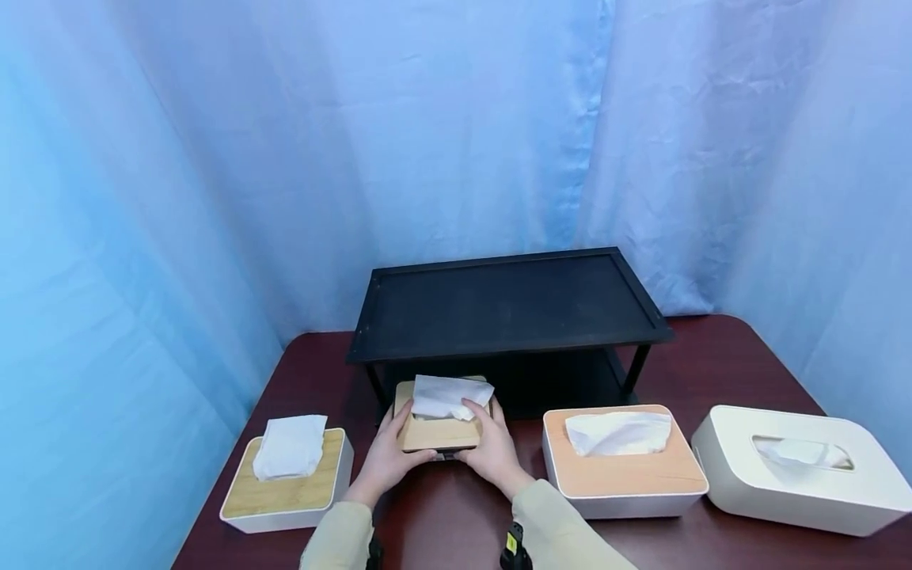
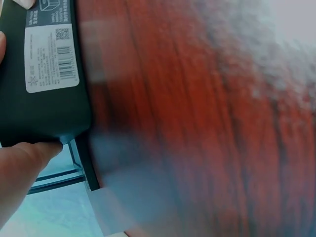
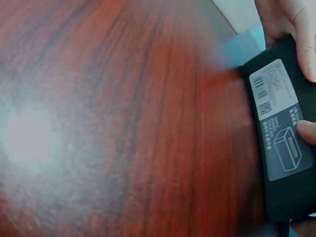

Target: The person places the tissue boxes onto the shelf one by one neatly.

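Observation:
Both hands grip a black tissue box with a light wooden lid point(image 1: 436, 434), at the middle of the table's front. My left hand point(image 1: 385, 463) holds its left side and my right hand point(image 1: 496, 453) its right side, thumbs at the near face. A white tissue point(image 1: 447, 394) sticks out of the lid. In the left wrist view the black side of the box point(image 2: 44, 113) bears a printed label point(image 2: 51, 59); this label point(image 3: 279, 118) shows in the right wrist view too. The box overlaps the front of the black rack's lower shelf point(image 1: 549, 380).
The two-tier black rack point(image 1: 499, 305) stands at the back of the dark red table point(image 1: 313, 380), before blue curtains point(image 1: 456, 119). A wood-topped white tissue box point(image 1: 331, 467) is at left. At right are an orange-topped tissue box point(image 1: 627, 475) and an all-white one point(image 1: 784, 491).

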The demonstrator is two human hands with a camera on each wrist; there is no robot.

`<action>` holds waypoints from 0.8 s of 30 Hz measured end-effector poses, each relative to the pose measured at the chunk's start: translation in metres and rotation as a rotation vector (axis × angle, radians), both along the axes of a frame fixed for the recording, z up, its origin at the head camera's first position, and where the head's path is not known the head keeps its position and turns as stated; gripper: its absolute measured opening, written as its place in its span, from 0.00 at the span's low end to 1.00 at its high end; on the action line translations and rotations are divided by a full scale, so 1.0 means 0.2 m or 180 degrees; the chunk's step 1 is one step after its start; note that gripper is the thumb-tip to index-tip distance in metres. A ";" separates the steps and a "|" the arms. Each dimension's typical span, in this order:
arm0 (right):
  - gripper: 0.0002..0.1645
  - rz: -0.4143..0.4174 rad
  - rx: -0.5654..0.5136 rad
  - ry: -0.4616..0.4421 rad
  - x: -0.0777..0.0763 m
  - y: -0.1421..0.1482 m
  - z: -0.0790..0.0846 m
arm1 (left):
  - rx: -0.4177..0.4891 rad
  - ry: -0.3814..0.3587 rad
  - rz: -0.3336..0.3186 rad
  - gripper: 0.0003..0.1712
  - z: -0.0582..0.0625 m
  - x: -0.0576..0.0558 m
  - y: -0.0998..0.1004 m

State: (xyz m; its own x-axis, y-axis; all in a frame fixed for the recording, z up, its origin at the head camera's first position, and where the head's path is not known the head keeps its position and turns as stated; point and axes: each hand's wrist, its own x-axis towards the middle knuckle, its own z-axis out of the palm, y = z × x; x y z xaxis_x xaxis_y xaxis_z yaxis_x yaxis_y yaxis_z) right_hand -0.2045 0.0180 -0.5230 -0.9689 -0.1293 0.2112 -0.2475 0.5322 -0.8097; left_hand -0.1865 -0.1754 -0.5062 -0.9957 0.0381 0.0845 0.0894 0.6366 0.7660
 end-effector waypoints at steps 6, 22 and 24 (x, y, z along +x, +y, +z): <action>0.47 -0.0137 -0.0021 0.0067 0.00 0.00 0.00 | -0.0015 0.0046 0.0092 0.50 0.00 0.01 0.02; 0.36 -0.0510 0.0064 0.0159 0.03 0.02 0.02 | -0.0094 0.0323 0.0519 0.36 0.01 0.00 0.07; 0.38 -0.0376 0.0272 0.0304 0.07 0.02 0.03 | -0.0166 0.0267 0.0524 0.37 0.01 0.03 0.07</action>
State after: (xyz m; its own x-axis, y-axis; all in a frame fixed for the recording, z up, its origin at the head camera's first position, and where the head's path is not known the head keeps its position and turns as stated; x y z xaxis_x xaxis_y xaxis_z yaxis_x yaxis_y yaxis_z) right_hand -0.1900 0.0220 -0.5176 -0.9544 -0.0371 0.2962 -0.2528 0.6281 -0.7359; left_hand -0.1807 -0.1614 -0.5045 -0.9784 -0.1182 0.1697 0.0429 0.6866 0.7258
